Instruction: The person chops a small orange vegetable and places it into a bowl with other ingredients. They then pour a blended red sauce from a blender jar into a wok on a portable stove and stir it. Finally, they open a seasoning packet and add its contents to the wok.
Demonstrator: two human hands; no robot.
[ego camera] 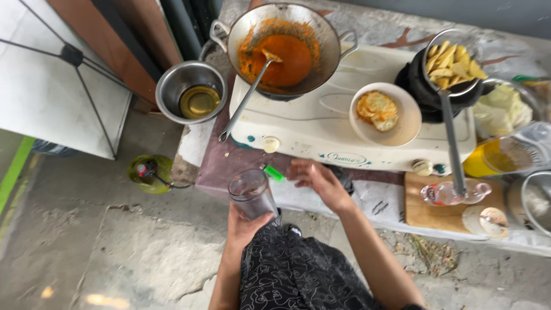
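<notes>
Head cam: left hand (241, 225) is wrapped around an empty glass (251, 194), held low near the lap. Right hand (317, 179) is open, fingers spread, hovering just past a green lighter (274, 173) by the stove (321, 123) edge. Wok (282, 49) of orange sauce sits beyond both hands. Looks like mid-reach; grabbing the lighter needs a small pinch.
</notes>
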